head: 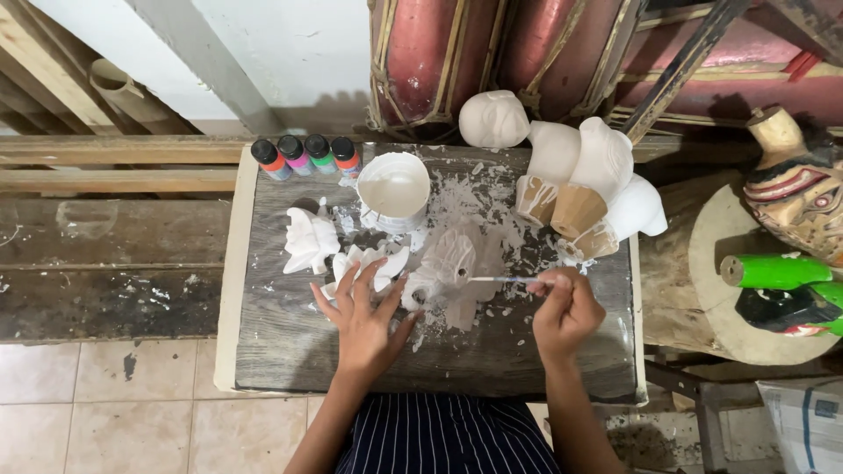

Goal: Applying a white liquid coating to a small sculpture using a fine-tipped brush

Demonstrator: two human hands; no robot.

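Wearing dark striped cloth (439, 439) at the bottom edge, nearest the lens. Sitting over a grey, paint-splashed wooden desk (290, 351) with pale edging.

Standing along the far left corner: four small paint bottles with black caps (305, 155), banded orange, pink, green and orange-red. Resting just beside them, a white cup of white paint (393, 190). Lying below the bottles, a white-primed carved leaf-shaped piece (309, 241), and touching the fingertips a second, similar white carved piece (373, 263).

Spreading open, the left hand (364, 316) is pressing flat on the desk, fingers fanned, thumb bracing against the lower left edge of a pale carved wooden figure half-coated in white (452, 268). Lying between both hands, slightly nearer the left one, this figure is running its long axis from lower left up toward the cup.

Pinching a thin white-handled brush (505, 279), the right hand (566, 312) is curling closed around its end. Lying nearly level, the brush is pointing left, its tip touching the figure's right side; so the figure is lying straight left of the right hand.

Crowding the far right corner: a cluster of white-primed carved heads with bare wooden bases (580, 184). Sitting off the desk at the right, a painted mask (795, 193) and a green cylinder (777, 270).
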